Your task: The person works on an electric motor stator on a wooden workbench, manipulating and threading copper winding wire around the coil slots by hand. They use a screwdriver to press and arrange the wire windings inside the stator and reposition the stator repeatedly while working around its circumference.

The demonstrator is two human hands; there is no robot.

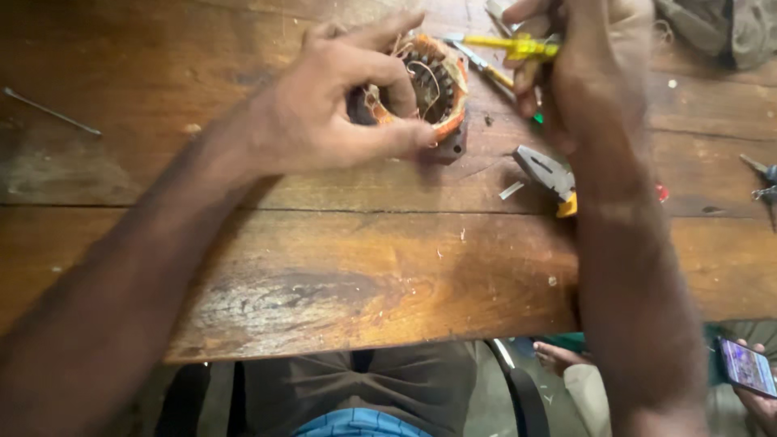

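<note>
On the worn wooden table point(364, 267), your left hand point(324, 113) pinches the round copper-wound motor stator point(433, 89); your right hand point(566, 57), closed on a yellow-handled tool point(518, 47), could nick windings if it slips.

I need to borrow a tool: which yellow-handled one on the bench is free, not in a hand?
The pliers lying on the wooden bench; the yellow tool is gripped in the right hand.

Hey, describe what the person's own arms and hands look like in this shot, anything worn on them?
Both forearms are bare from the bottom edge of the picture to the fingers: no sleeves, gloves, watch or bands show. The left hand has no visible rings. The right hand is partly cut off by the top edge, so its fingers cannot be fully checked.
</note>
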